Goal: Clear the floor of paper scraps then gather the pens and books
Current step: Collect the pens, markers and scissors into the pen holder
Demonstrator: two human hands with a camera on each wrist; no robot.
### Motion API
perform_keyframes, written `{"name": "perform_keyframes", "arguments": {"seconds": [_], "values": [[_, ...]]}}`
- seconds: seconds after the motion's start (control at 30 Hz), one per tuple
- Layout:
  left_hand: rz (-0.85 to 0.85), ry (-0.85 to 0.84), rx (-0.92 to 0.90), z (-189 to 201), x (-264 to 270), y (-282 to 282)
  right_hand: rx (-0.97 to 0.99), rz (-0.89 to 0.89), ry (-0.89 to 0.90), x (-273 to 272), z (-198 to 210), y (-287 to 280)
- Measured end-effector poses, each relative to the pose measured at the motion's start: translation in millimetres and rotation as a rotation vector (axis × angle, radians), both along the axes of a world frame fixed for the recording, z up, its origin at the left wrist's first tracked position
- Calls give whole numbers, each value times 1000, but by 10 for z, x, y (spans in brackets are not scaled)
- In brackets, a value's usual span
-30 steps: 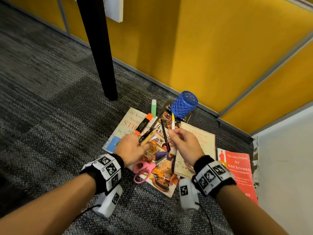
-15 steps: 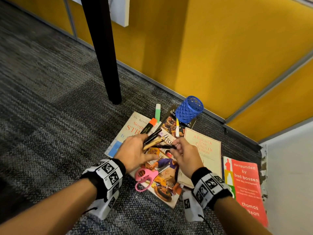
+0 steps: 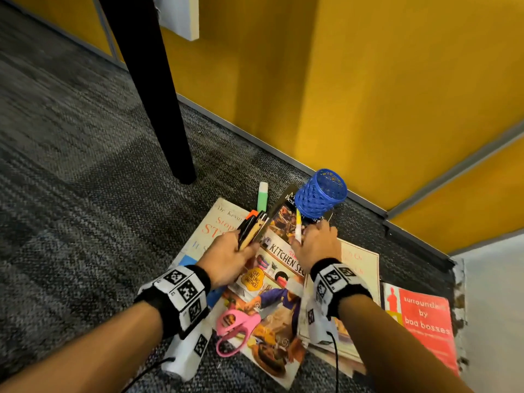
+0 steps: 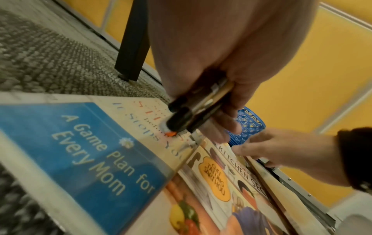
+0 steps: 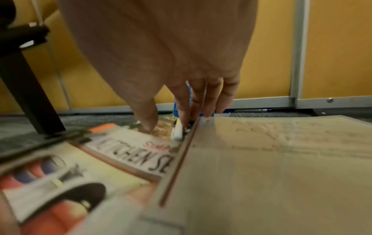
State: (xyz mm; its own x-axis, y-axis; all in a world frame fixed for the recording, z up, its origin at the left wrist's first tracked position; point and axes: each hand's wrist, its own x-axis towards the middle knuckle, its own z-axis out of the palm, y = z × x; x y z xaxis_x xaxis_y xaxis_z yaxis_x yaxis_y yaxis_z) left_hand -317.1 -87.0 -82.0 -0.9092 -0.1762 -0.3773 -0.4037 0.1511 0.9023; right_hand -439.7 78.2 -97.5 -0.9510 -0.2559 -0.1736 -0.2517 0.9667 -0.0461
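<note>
My left hand [image 3: 243,245] grips a bundle of dark and tan pens [image 3: 252,228], seen close in the left wrist view as pens [image 4: 193,111] held just above the "Stop Stress" book [image 4: 80,143]. An orange highlighter [image 3: 251,214] lies under the bundle's far end. My right hand [image 3: 312,236] reaches down to a white and yellow pen [image 3: 297,228] by the seam between two books. In the right wrist view its fingertips [image 5: 187,117] touch that pen [image 5: 177,133] and the thumb stands apart. A blue mesh pen cup [image 3: 323,194] lies tipped just beyond.
A green highlighter [image 3: 262,195] lies by the cup. Pink scissors [image 3: 232,330] rest on the Kitchen Secrets magazine [image 3: 272,293]. A cream book [image 3: 363,265] and a red book [image 3: 422,321] lie to the right. A black table leg [image 3: 158,95] stands on grey carpet before the yellow wall.
My right hand passed a black pen into the left hand's bundle, then moved forward to the white and yellow pen near the cup. The left hand's bundle now points away from me.
</note>
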Motion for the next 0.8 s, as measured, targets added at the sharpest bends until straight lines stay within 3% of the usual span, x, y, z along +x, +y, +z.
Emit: {"name": "perform_keyframes", "arguments": {"seconds": [0.07, 0.2, 0.27, 0.37, 0.5, 0.63, 0.7, 0.8], "values": [[32, 16, 119, -20, -12, -7, 38, -17, 50, -41, -124, -48], [123, 44, -51, -115, -59, -93, 19, -10, 83, -87, -119, -80], [149, 27, -134, -76, -86, -141, -132, -5, 90, -68, 56, -64], [149, 134, -317, 89, -168, -210, -439, 69, 50, 48, 387, -3], [48, 280, -566, 240, -316, -303, -849, 194, -250, 122, 676, -83], [-17, 213, -505, 275, -367, -379, -1125, 169, -559, 20, 793, -391], [95, 135, -439, 217, -356, -491, -1134, 92, -580, -76, 691, -547], [220, 42, -407, 116, -264, -705, -746, 54, -287, -314, 281, -741]]}}
